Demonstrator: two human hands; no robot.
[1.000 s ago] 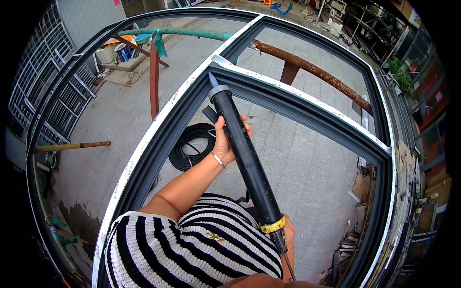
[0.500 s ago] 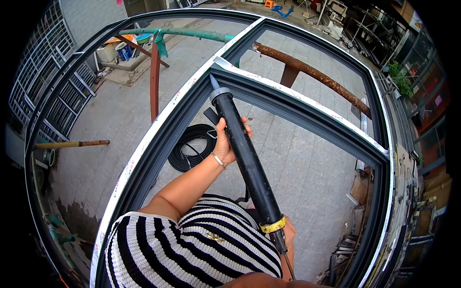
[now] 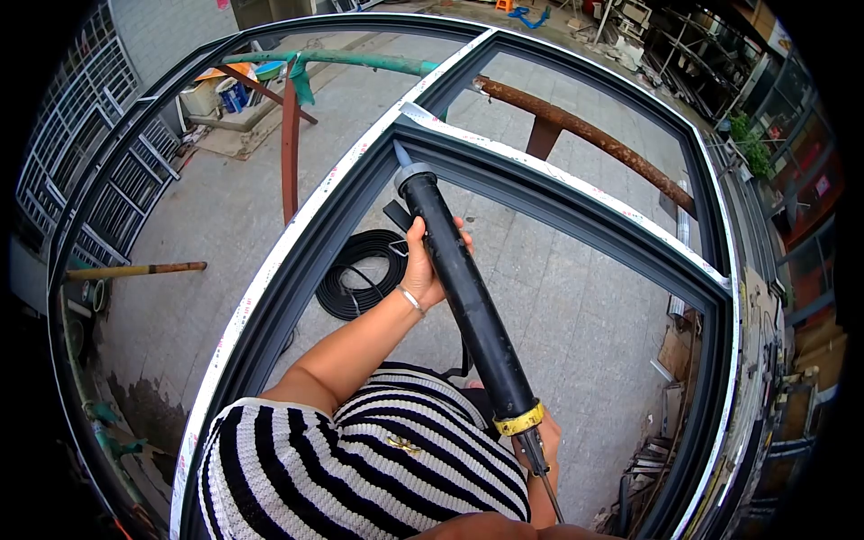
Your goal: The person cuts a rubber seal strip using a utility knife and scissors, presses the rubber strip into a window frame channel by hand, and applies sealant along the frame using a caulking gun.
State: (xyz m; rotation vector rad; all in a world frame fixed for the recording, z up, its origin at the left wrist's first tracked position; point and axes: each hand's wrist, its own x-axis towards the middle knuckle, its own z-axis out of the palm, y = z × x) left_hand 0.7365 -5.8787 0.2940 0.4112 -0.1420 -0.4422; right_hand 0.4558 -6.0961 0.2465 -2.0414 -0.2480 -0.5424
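A long black caulking gun (image 3: pixel 477 310) slants across the middle, its grey-blue nozzle tip at an inner corner of the dark window frame (image 3: pixel 549 193). My left hand (image 3: pixel 427 263) wraps around the upper barrel, thumb on the near side and fingertips showing on the far side. At the yellow-collared rear end, my right hand (image 3: pixel 544 436) is closed around the handle area, mostly hidden behind the gun. A thin metal rod sticks out of the back of the gun beside my right wrist. White printed film covers the frame's faces.
A coil of black strip (image 3: pixel 362 274) lies on the paved ground under the frame. A rusty pipe (image 3: pixel 585 139) and a green pipe (image 3: pixel 360 61) run beneath the frame. Metal grilles (image 3: pixel 117 193) lean at the left; scrap pieces (image 3: pixel 643 468) lie at the lower right.
The rear of the caulking gun and my right hand have shifted slightly to the right. The nozzle stays at the frame corner, and my left hand keeps its hold.
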